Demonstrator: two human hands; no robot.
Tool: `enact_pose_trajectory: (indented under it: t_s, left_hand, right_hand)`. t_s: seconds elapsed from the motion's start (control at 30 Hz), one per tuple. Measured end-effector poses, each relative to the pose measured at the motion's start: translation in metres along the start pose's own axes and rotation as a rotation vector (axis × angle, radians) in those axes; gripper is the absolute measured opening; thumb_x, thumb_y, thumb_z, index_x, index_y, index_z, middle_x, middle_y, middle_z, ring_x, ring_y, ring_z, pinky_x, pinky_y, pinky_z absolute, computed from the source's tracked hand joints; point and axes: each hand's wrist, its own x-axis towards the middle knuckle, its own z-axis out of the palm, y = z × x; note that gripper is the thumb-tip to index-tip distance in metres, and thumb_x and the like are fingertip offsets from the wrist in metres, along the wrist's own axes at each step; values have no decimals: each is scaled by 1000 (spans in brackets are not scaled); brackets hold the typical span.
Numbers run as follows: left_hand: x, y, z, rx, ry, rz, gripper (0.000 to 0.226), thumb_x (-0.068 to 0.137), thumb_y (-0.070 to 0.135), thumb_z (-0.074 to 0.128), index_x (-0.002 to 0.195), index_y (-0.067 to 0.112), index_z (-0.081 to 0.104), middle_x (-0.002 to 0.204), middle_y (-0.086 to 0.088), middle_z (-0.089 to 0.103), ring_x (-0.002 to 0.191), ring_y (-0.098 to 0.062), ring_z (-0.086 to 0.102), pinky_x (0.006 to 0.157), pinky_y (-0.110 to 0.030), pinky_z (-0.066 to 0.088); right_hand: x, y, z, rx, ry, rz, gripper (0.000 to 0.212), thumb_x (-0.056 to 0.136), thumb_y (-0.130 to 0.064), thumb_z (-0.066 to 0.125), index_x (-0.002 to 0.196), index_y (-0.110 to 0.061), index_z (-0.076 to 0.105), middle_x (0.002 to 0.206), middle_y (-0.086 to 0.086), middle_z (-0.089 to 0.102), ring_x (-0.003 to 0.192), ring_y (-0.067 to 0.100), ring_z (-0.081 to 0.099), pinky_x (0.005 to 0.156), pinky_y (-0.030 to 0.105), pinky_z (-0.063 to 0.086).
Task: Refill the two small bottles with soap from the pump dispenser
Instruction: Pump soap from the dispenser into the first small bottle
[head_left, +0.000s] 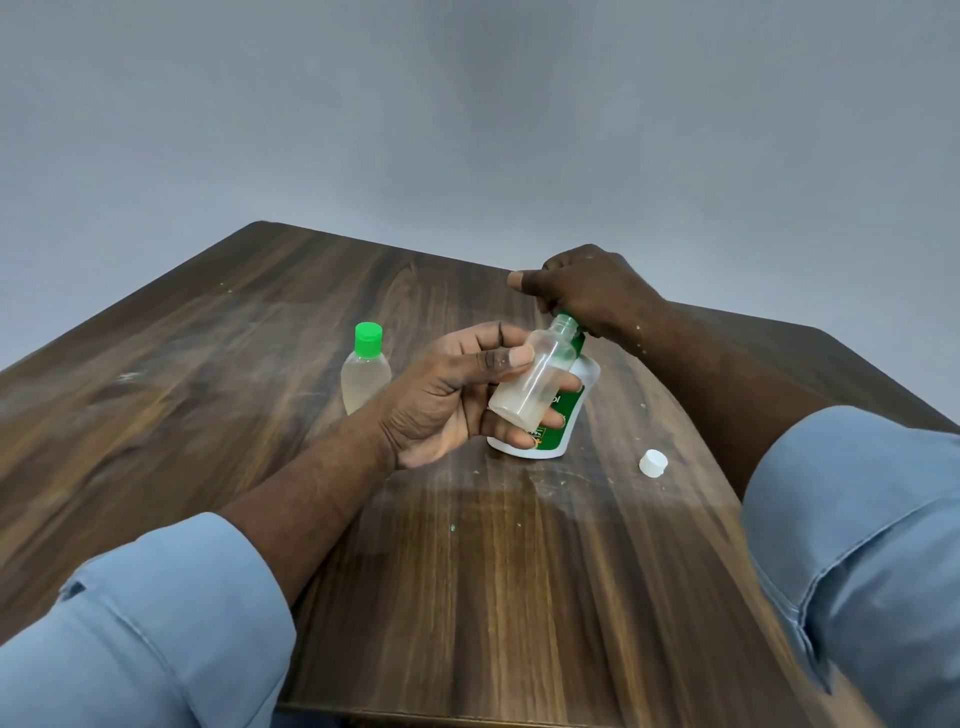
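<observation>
At the middle of the dark wooden table (260, 322), the filling of 1 of the 2 small bottles looks to be the step in hand. The person's left hand (452, 400) holds an uncapped clear bottle (530, 384) off the table, tilted so its open neck leans up and to the right, close against the green collar of the white pump dispenser (569, 415) standing just behind it. The palm is turned up, the thumb lies across the near side and the fingers curl round underneath, clamped on the bottle. A little cloudy liquid sits in its lower end.

The right hand (587, 296) sits on top of the dispenser, fingers curled down over the pump head and hiding it, thumb sticking out to the left, wrist arched above. I cannot tell whether the nozzle is inside the neck.

The next move, I'd judge, calls for a steady press down with the bottle mouth held right under the nozzle, or soap will run onto the wood.

The other small bottle (365, 376), green cap on and holding pale liquid, stands to the left. A white cap (653, 463) lies to the near right, apart from everything
</observation>
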Motion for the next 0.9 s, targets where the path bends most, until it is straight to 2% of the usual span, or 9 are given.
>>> enact_pose_trajectory:
  t_s: [0.1,0.23,0.37,0.53,0.73,0.8,0.9]
  left_hand:
    - [1,0,-1,-19,-11,14,40,96,20,62,131,2,55,130,-35,63,92,-40,75,60,-35,64]
    - [1,1,-2,-31,-18,22,40,96,20,61,131,2,56,130,-35,64,92,-40,75,60,-35,64]
    - [1,-1,-1,-17,-14,4,34,95,20,62,125,5,59,128,-34,65,93,-40,76,60,-36,64]
    - [1,-1,0,-3,-1,-6,35,93,21,64,124,6,60,128,-34,65,93,-40,76,59,-36,64]
    - [2,0,-1,-19,-18,19,44,94,21,63,133,2,54,130,-34,64,93,-39,76,60,-35,64]
    - [1,0,-2,-21,-16,22,43,94,21,63,132,2,55,130,-35,64,92,-39,76,60,-35,64]
    - [1,0,-1,-12,-9,11,41,94,21,63,130,2,56,128,-35,65,93,-40,76,60,-36,64]
  right_hand:
    - [4,0,-6,34,14,6,56,96,-55,62,79,-2,70,72,3,64,66,15,55,73,37,49]
    - [6,1,-2,-25,11,-24,59,98,-54,59,74,0,62,68,6,54,63,19,49,79,45,52]
    - [3,3,3,114,-6,62,59,90,-56,69,64,-7,49,64,5,49,58,18,44,67,38,43]
    - [2,4,3,167,-5,88,58,88,-56,72,60,-12,46,61,3,47,54,17,42,62,33,40]
    - [4,2,-8,41,-59,36,52,95,-52,65,65,-12,49,68,2,48,58,14,42,71,33,40]
    - [4,2,-4,92,-41,40,56,92,-52,69,61,-10,47,66,4,48,60,19,43,69,36,41]
    - [3,3,3,183,-15,91,56,86,-53,75,58,-12,48,65,3,51,58,18,46,62,33,41]
